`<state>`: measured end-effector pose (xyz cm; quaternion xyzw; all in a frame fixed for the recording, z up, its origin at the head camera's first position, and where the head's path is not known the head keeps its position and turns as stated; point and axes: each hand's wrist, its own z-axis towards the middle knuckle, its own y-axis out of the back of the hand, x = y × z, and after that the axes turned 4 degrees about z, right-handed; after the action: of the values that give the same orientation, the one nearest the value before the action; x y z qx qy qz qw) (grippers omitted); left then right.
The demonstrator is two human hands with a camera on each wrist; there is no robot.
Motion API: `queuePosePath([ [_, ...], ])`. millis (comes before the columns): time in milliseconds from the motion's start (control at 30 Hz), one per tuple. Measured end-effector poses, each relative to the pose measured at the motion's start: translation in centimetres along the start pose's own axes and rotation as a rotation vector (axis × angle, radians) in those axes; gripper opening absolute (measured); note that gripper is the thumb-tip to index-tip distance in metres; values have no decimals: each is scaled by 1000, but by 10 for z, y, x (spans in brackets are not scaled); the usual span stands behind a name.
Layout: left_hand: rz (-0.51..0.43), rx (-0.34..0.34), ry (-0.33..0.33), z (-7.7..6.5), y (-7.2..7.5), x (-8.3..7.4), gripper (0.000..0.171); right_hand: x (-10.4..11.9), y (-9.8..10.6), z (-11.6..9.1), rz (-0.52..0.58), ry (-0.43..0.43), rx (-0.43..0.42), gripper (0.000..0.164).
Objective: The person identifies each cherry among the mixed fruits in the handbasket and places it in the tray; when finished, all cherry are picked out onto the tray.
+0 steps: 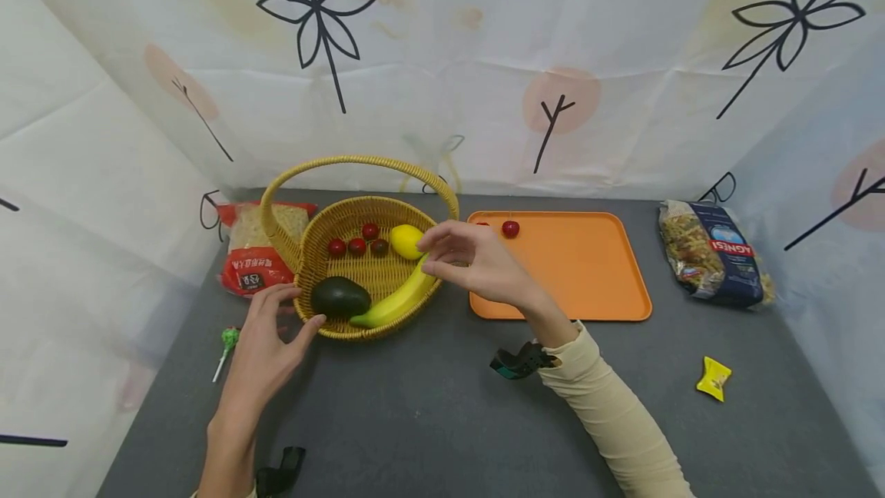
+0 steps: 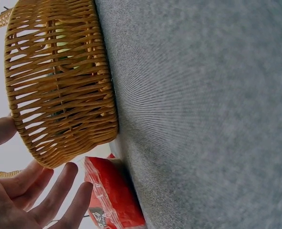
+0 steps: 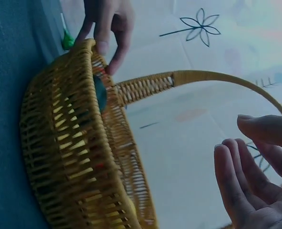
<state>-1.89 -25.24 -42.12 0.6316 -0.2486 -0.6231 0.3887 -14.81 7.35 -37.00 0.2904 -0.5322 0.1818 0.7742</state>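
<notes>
The yellow wicker basket point(image 1: 373, 333) holds a dark avocado point(image 1: 340, 297), a banana point(image 1: 397, 304), a lemon point(image 1: 406, 241) and several cherries point(image 1: 369, 231). At its front left rim is my left hand point(image 1: 266, 348), with thumb and fingers spread apart and fingertips right at the rim. In the left wrist view, the thumb lies along the basket's edge and the other fingers extend beside its outer wall. Over the right rim, close to the lemon and banana tip, hovers my right hand point(image 1: 477, 261). Its thumb and fingers stand apart with nothing between them, also in the right wrist view.
An orange tray point(image 1: 567, 267) right of the basket bears a cherry point(image 1: 510, 229); another red bit shows behind my right hand. A red food bag point(image 1: 256, 267) and a green lollipop point(image 1: 230, 339) lie left. A pasta bag point(image 1: 715, 253) and yellow wrapped candy point(image 1: 714, 379) lie right.
</notes>
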Motion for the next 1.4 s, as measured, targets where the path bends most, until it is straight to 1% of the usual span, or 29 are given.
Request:
queuePosePath([
  [133, -2, -1, -1, -1, 0, 0, 59, -7, -15, 21, 18, -47, 77, 30],
  [300, 1, -3, -3, -1, 0, 0, 59, -19, -30, 51, -14, -109, 143, 32],
  [367, 2, -3, -4, 0, 0, -1, 59, -25, -35, 61, -47, -139, 158, 33],
  [467, 2, -1, -6, 0, 0, -1, 59, -35, -41, 75, -65, -194, 177, 38],
  [633, 5, 3, -9, 1, -1, -2, 59, -46, -48, 92, -110, -297, 192, 48],
  [833, 7, 3, -10, 0, 0, -1, 60, -54, -55, 106, -230, -382, 263, 56],
  [1000, 9, 1, -4, 0, 0, -1, 60, -54, -60, 114, -273, -423, 328, 56],
  [1133, 11, -2, -1, 0, 0, -1, 60, -53, -64, 116, -301, -436, 373, 52],
  [1267, 12, -4, -4, -1, 1, -2, 60, -56, -69, 119, -323, -433, 409, 49],
  [1400, 11, -6, -5, -2, 1, -3, 59, -57, -72, 120, -308, -437, 400, 44],
])
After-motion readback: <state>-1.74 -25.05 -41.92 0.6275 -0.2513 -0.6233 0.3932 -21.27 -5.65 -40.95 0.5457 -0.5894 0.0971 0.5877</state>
